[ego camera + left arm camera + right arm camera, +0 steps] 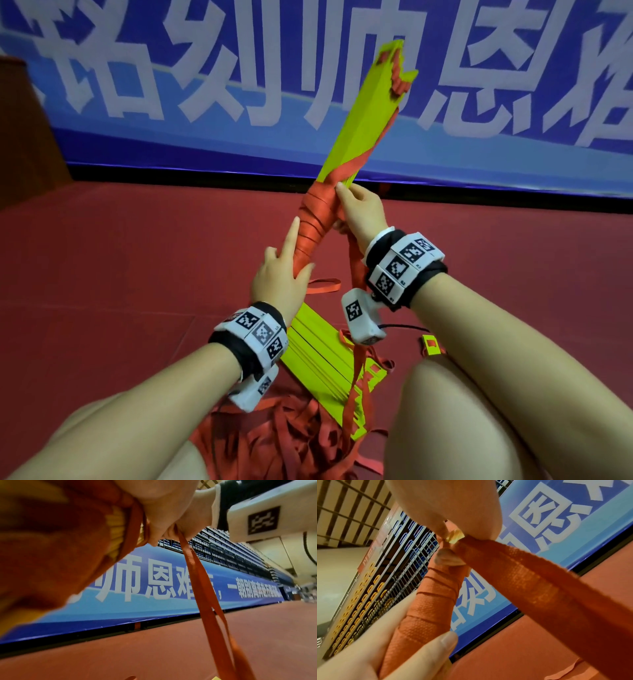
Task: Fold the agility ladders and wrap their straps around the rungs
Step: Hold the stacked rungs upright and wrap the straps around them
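Observation:
A bundle of yellow-green rungs (363,113) slants up in front of me, its lower half wound in red-orange strap (317,219). My left hand (282,274) grips the bundle's lower end, thumb round it and index finger lying straight along the wraps. Higher up, my right hand (358,209) pinches the strap against the bundle; the loose strap (356,270) hangs from it to the floor. The right wrist view shows the wound bundle (436,599), the left thumb (447,639) and the taut strap (539,582). The hanging strap (205,596) also crosses the left wrist view.
A second stack of yellow rungs (318,356) lies on the red floor (137,260) between my knees, beside a tangled heap of red straps (291,438). A small yellow clip (431,344) lies to the right. A blue banner (205,137) runs along the back.

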Motion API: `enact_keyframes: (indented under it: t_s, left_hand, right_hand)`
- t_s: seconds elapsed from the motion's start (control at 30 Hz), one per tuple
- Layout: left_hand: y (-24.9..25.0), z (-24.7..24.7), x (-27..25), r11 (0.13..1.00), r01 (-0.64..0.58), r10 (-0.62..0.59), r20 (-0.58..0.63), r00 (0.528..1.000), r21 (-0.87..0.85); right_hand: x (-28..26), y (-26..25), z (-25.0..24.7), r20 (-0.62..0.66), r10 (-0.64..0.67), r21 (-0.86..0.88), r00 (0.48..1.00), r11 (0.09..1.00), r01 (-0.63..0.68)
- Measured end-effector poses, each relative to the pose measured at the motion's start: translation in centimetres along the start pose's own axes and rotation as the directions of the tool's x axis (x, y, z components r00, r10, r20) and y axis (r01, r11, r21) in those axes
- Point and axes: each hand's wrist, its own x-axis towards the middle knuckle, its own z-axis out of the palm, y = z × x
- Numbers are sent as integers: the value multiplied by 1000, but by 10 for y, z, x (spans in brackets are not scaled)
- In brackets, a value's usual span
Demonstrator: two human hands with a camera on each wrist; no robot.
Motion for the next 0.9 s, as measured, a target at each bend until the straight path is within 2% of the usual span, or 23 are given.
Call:
enact_keyframes:
  t_s: [0.13,0.27,0.37,0.43,0.53,0.63,0.7,0.77,0.83,0.9]
  left_hand:
    - [-11,-7,1,972,-74,69,34,997,221]
    - [-10,-12,-4,974,-160,149,78,986,158]
    - [-9,-9,1,996,-61,72,170,983,-69]
    - [-12,-8,7,967,36,25,236,971,-253]
    - [-21,-5,12,923,156,-29,339,940,-353]
    - [-27,-6,18,881,224,-48,393,918,-417]
    - [-30,-9,20,843,241,-37,396,918,-480]
    - [-30,-11,18,826,194,15,365,931,-529]
    - [-29,-12,14,829,101,78,293,953,-551]
    - [-30,-13,12,848,47,85,222,971,-528]
  right_hand:
    - [0,8,6,22,108,38,994,993,-109]
    - [-4,23,0,-68,107,29,992,994,-105]
    - [-2,29,-5,-112,147,67,983,988,-141]
    - [-3,32,-4,-100,170,87,980,983,-162]
    - [-5,34,-3,-50,165,129,985,979,-157]
    - [-5,29,-3,37,116,242,993,963,-121]
    - [-6,25,-3,118,78,315,990,943,-112]
    - [-9,22,-1,190,39,329,981,939,-101]
    - [-11,20,0,210,15,271,978,960,-72]
    - [-11,19,1,176,14,169,984,985,-44]
